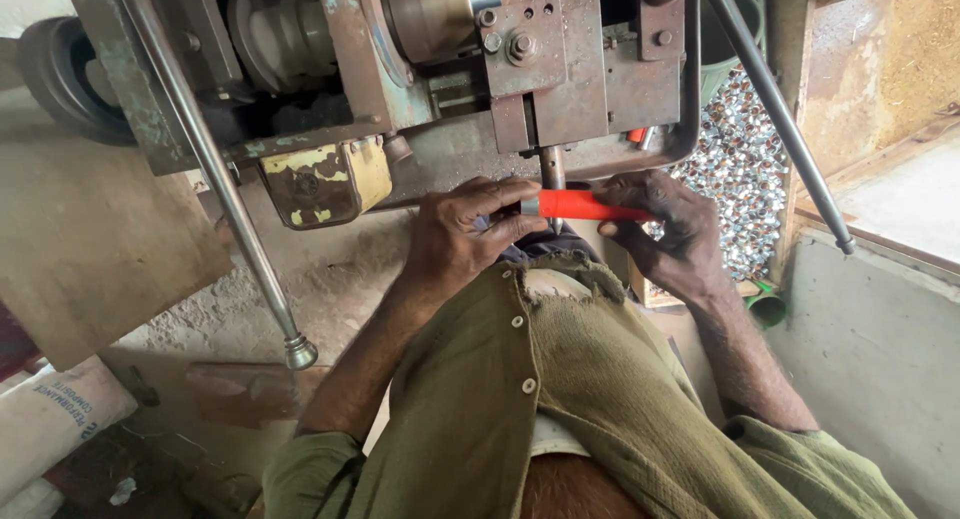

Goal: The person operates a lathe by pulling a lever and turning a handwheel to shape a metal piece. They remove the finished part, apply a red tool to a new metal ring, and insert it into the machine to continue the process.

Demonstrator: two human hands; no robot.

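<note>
Both my hands hold a tool with a red-orange handle (585, 206) just below a worn metal press machine (560, 89). My left hand (465, 234) pinches the metal end of the tool under the machine's short steel punch (552, 169). My right hand (670, 229) grips the other end of the red handle. The tool lies level, close to my olive-green shirt (560, 399).
A long steel lever (225, 179) with a knobbed end slants down at the left. A second steel rod (775, 109) slants at the right. A heap of small shiny metal pieces (740, 169) lies beyond the machine. A green cup (768, 307) and a white sack (55, 414) are nearby.
</note>
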